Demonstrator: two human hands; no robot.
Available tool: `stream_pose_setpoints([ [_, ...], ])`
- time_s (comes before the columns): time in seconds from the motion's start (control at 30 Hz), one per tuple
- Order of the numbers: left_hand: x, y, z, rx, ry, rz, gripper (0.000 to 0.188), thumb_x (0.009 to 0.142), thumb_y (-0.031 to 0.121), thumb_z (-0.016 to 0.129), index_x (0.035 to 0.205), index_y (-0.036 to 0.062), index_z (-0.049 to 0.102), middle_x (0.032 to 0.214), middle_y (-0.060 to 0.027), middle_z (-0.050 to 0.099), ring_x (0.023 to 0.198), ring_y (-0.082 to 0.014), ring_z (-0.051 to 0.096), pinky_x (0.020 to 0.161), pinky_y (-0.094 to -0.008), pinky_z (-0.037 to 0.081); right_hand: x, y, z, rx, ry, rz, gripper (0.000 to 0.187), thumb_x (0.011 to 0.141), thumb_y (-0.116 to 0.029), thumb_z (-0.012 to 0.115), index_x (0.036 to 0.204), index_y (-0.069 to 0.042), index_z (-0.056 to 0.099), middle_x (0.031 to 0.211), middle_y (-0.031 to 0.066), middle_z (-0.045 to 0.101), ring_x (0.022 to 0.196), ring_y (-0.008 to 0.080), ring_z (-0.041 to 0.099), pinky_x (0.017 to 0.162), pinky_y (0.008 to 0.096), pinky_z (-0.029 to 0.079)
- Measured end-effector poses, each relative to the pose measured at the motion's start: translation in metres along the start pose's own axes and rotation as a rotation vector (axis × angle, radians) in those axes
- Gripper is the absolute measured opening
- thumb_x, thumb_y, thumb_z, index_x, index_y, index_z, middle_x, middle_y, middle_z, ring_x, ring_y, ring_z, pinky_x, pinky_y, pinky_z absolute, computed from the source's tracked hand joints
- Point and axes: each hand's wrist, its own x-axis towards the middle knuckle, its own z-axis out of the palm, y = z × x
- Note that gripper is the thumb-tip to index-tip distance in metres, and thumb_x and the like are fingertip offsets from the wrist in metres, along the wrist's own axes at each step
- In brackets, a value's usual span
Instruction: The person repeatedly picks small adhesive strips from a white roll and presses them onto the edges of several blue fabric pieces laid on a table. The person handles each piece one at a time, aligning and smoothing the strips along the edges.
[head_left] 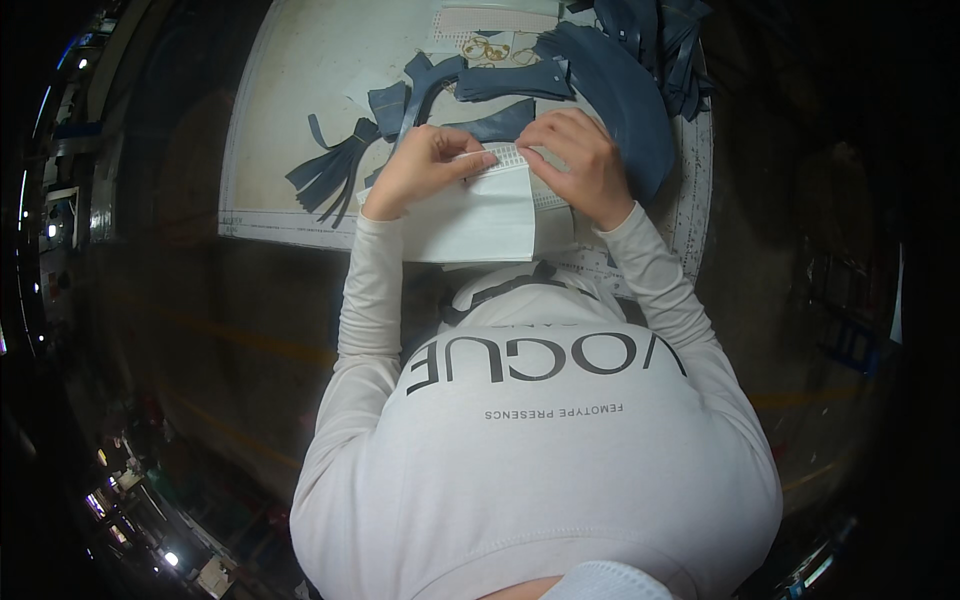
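Note:
A white sheet (470, 225) lies at the table's near edge, right in front of me. Along its top runs a narrow strip with rows of small dark print (509, 157), which looks like a strip of labels. My left hand (425, 170) pinches this strip between thumb and fingers, left of its middle. At the strip's right end, my right hand (580, 160) is closed, with thumb and fingertips together on the edge. Both hands hide parts of the strip. Just beyond them lies a dark blue flat piece (495, 122).
On the white table (290, 120), a fanned bundle of dark blue strips (340, 165) lies left. A stack of blue pieces (513, 82) and a large curved blue stack (625, 110) lie beyond. Near the back are yellowish rubber bands (487, 48) and printed sheets (495, 20).

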Motion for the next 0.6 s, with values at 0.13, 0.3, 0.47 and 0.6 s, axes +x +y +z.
stream_pose_setpoints([
  [0.13,0.0,-0.002,0.0,0.007,-0.03,-0.005,0.025,0.087,0.022,0.07,0.078,-0.0009,0.068,0.06,0.0003,0.059,0.057,-0.0046,0.049,0.054,-0.0225,0.04,-0.002,-0.001,0.002,0.194,0.004,0.179,0.012,0.073,-0.007,0.073,0.084,-0.007,0.069,0.084,0.0024,0.067,0.085,0.0225,0.063,0.072,0.0331,0.051],
  [0.3,0.0,-0.004,0.002,-0.011,-0.059,0.013,0.025,0.088,0.022,0.068,0.078,-0.0016,0.067,0.06,0.0003,0.059,0.056,-0.0048,0.048,0.053,-0.0222,0.039,-0.002,-0.005,0.004,0.164,0.057,0.071,0.018,0.073,-0.006,0.073,0.091,-0.009,0.07,0.085,0.004,0.068,0.083,0.0224,0.064,0.072,0.0321,0.052],
  [0.47,0.001,-0.005,0.004,-0.025,-0.06,0.023,0.027,0.089,0.022,0.068,0.076,-0.0016,0.066,0.06,0.0009,0.057,0.056,-0.0046,0.048,0.053,-0.0219,0.039,-0.004,-0.012,0.009,0.013,0.054,0.012,0.026,0.074,-0.006,0.073,0.099,-0.011,0.069,0.085,0.0035,0.068,0.083,0.0213,0.065,0.074,0.0307,0.053],
  [0.6,0.001,-0.005,0.004,-0.063,-0.074,-0.009,0.028,0.089,0.023,0.068,0.075,-0.001,0.066,0.06,0.0014,0.057,0.057,-0.0046,0.048,0.054,-0.0216,0.039,-0.008,-0.017,0.013,0.326,0.084,0.332,0.031,0.075,-0.003,0.071,0.105,-0.011,0.067,0.083,0.002,0.069,0.08,0.0174,0.068,0.072,0.0292,0.053],
])
